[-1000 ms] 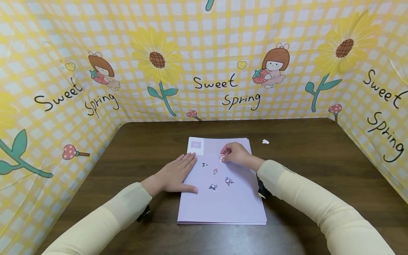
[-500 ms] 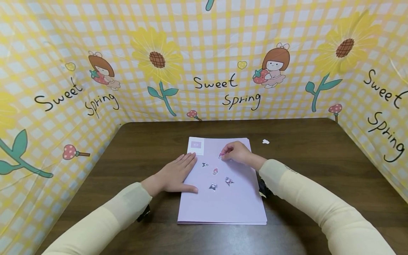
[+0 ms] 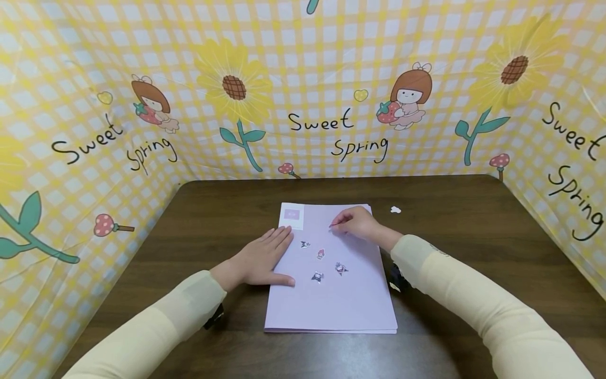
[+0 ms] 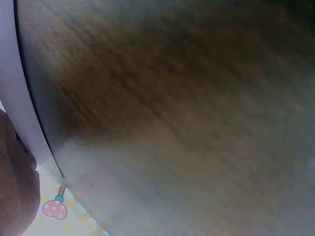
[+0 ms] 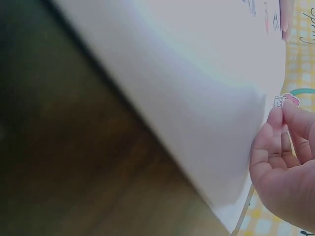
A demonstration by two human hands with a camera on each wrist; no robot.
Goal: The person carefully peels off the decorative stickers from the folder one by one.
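Observation:
A pale lilac paper booklet point(image 3: 331, 310) lies on the dark wooden table. My left hand point(image 3: 265, 259) rests flat on its left edge, fingers straight and thumb spread. Between thumb and index finger my right hand point(image 3: 356, 222) pinches a small pink and white cartoon sticker point(image 5: 290, 100) above the upper part of the sheet. In the head view that sticker shows nearly edge-on. Several cartoon stickers are on the page, among them a pink one point(image 3: 321, 253) and a dark one point(image 3: 317, 276). Only part of the left hand point(image 4: 17, 182) shows in the left wrist view.
A small white cut-out piece point(image 3: 395, 209) lies on the table point(image 3: 450, 221) right of the booklet's top. A white square label with a lilac picture point(image 3: 292, 215) sits at the booklet's upper left corner. Yellow checked cloth point(image 3: 303, 68) surrounds the table's back and sides.
My right hand has shifted slightly up and right, with the sticker turning from face-on to nearly edge-on. The left hand stays in place on the booklet.

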